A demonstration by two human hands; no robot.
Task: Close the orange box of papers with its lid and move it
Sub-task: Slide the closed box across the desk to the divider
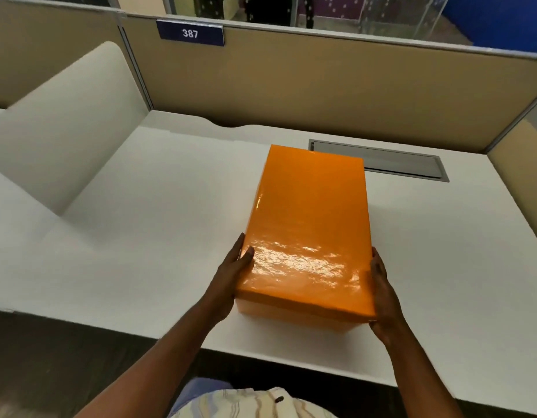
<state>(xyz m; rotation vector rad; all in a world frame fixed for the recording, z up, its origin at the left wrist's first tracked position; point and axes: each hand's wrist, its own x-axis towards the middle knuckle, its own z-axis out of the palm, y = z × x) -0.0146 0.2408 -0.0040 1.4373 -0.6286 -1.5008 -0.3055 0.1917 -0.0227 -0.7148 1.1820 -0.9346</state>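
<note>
The lid (309, 224) already sits on the box (291, 316), flush as far as the view shows, so the closing step looks done and the moving step is in hand. The box stands on the desk (140, 236), near its front edge and a little right of centre, its long side running away from the person. Its far end lies just beside the grey cable hatch (382, 161) set into the desktop.

The left hand (231, 276) presses flat against the box's left side near the front corner, thumb resting on the lid's top edge. The right hand (383, 297) cups the right side at the front corner, fingers wrapped under the lid's rim. Both hands clasp the box between them; whether it is lifted or resting on the desk cannot be told for sure, though it appears to rest.

The next move, by this reading, calls for an even squeeze from both sides and a level lift or slide, since the glossy wrap may be slippery and the lid could shift if gripped alone.

Counted: 1 box, 1 lid, 2 hands, 1 desk, 1 hatch, 1 sign (190, 33) reading 387 on the partition (321, 86). No papers are visible; they would be inside.
</note>
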